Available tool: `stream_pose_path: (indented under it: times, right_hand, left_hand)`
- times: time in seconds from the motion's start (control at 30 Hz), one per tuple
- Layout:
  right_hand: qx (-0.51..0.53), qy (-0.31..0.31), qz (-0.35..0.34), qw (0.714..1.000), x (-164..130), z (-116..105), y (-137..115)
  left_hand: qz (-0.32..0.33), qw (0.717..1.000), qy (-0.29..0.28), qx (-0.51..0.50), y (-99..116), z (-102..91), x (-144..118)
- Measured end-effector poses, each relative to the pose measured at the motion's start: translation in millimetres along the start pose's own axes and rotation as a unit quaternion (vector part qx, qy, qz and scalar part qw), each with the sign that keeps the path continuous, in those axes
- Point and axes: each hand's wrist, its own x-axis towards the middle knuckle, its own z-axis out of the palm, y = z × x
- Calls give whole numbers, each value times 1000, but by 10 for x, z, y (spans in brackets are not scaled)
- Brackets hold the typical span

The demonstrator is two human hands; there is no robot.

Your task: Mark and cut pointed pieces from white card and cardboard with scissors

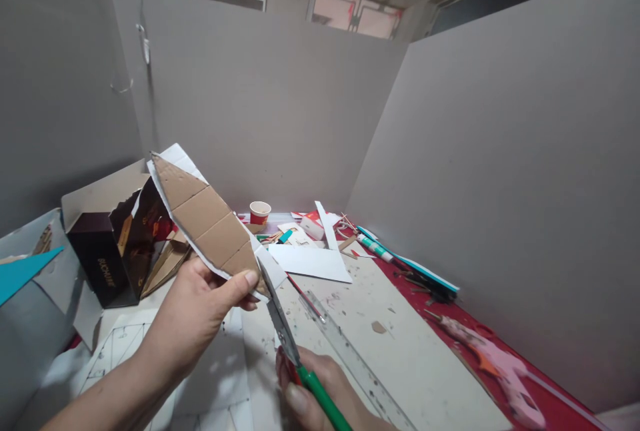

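Above one ruler, left hand holding one cardboard piece, right hand gripping one scissors

both hands in closed grip

Head camera looks forward and down, close over the cluttered table.

Red table under white board, ruler, paper cup.
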Motion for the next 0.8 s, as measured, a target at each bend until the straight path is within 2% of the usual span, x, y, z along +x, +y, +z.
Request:
stream_pose_path:
  times: [0.27, 0.6, 0.8]
  right_hand:
    - [-26, 1, 13, 1000, 20, -12, -119]
    - [-32, 13, 17, 999, 18, 8, -77]
    - [-37, 5, 15, 999, 15, -46, -68]
  left_hand:
    - [0, 1000, 4, -11, -42, 1, -5]
    - [2, 1000, 13, -25, -68, 25, -1]
    - [-15, 999, -11, -29, -117, 112, -40]
